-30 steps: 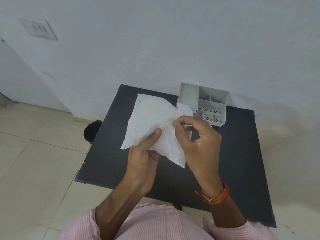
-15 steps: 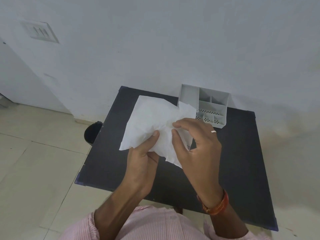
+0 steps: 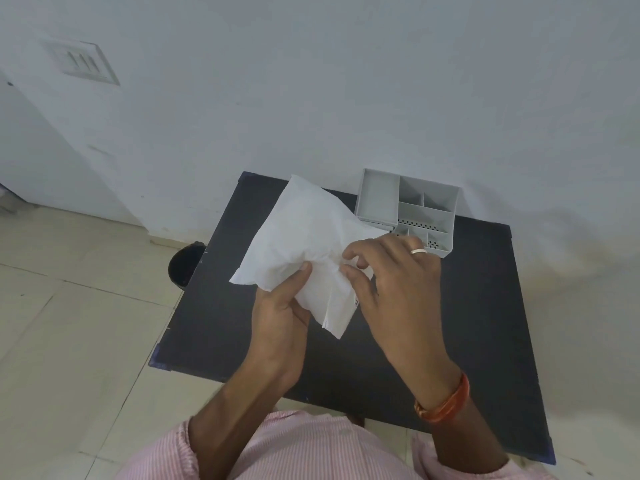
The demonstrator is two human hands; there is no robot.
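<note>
A white paper packet [image 3: 301, 237] is held in the air above the black table [image 3: 467, 306]. My left hand [image 3: 280, 317] grips its lower edge, thumb pressed on the front. My right hand [image 3: 391, 275], with a ring on one finger, pinches the packet's crumpled right end between thumb and fingertips. A grey plastic organiser [image 3: 412, 209] with several compartments stands at the table's far edge against the wall, just behind my right hand.
The white wall [image 3: 346, 81] rises directly behind the table, with a switch plate [image 3: 85, 62] at upper left. A black round bin [image 3: 185, 268] stands on the tiled floor by the table's left side.
My right hand has shifted its fingers along the packet's right end, opening wider and then pinching again. The packet's lower flap hangs lower now. The left hand's grip has stayed the same.
</note>
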